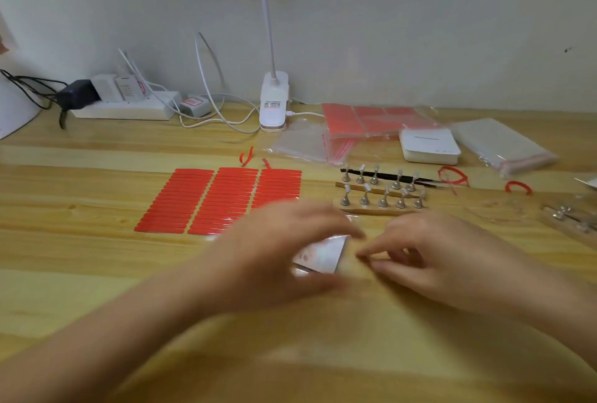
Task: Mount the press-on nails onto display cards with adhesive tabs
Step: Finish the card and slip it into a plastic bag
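Note:
A small clear display card (pixel 323 255) with a glossy white look sits in front of me, held by my left hand (pixel 277 250), whose fingers curl round its left edge. My right hand (pixel 429 254) pinches something tiny at its fingertips just right of the card; the blur hides what it is. Three sheets of red adhesive strips (pixel 219 200) lie flat on the table to the left. Behind my hands, two wooden bars carry several metal nail stands (pixel 382 191) topped with pale press-on nails.
Plastic bags (pixel 371 124) with red sheets, a white box (pixel 429 145) and a clear packet (pixel 504 144) lie at the back right. A clip lamp (pixel 274 102) and a power strip (pixel 126 108) with cables stand by the wall. Peeled red backings (pixel 454 176) and tweezers (pixel 403 178) lie near the stands.

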